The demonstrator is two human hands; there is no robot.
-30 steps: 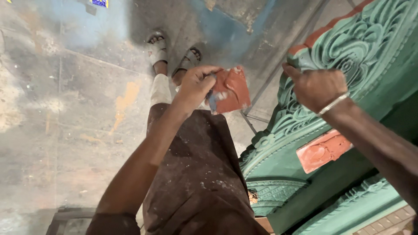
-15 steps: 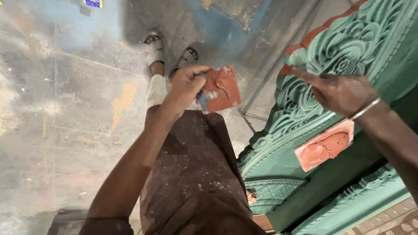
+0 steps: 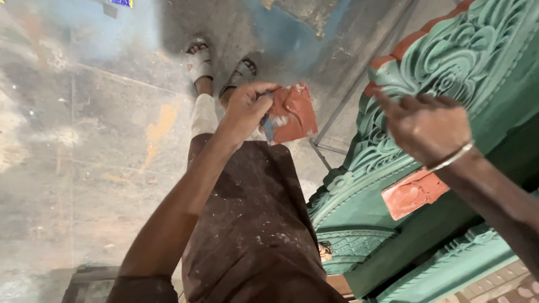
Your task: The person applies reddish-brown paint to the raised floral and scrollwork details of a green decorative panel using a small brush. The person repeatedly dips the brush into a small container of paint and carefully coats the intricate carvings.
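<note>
The left hand pinches a folded red-brown sheet of sandpaper between thumb and fingers, holding it in the air above the 2 sandalled feet, well apart from the carved green panel. The right hand rests loosely curled on that carving, gripping nothing I can see. Most of the relief wears green paint, while 1 reddish block and a reddish upper edge remain uncoated, so the finishing looks only partly done.
</note>
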